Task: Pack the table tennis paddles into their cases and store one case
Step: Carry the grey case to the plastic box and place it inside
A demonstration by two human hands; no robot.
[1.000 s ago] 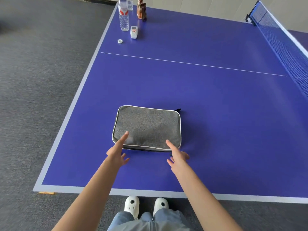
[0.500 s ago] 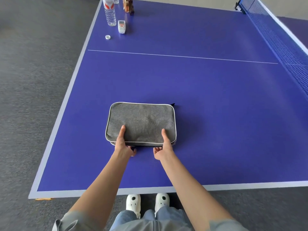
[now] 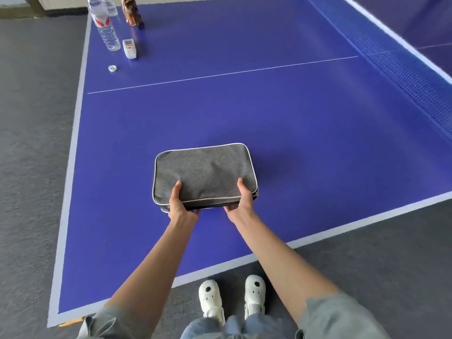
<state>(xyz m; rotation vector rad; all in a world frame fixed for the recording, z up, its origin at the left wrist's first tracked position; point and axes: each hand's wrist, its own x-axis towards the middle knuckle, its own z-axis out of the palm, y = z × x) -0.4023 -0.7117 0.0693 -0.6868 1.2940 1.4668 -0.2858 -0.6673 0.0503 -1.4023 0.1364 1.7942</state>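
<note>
Left hand [image 3: 179,205]: thumb lies flat on the top face of the grey paddle case [image 3: 204,172], near its left front corner; the remaining fingers curl under the front edge, so the hand is clamped on the case. Right hand [image 3: 241,201]: same arrangement near the right front corner, thumb on top, fingers tucked beneath the front edge, clamped on the case.

Paddle case: rectangular, grey fabric, white piping around the top face, a dark zipper band along the front side. It sits between the two hands over the blue table tennis table [image 3: 269,113], toward the near end and left of centre. A faint shadow falls on the table to its right. Whether the front edge is lifted clear of the surface cannot be told. Contents of the case are not visible.

Table: white border lines, one thin white centre line running across. The net [image 3: 403,69] stands at the far right.

Far left corner of the table: a clear water bottle [image 3: 105,28] upright with a red label; a small white bottle cap [image 3: 112,68] lying apart from it, nearer the viewer; a white remote control [image 3: 129,48] just beside the bottle; a brown bottle [image 3: 133,13] further back.

Below the table edge: two white clog shoes [image 3: 211,300] on grey carpet [image 3: 34,143], grey sleeves at both upper arms.
</note>
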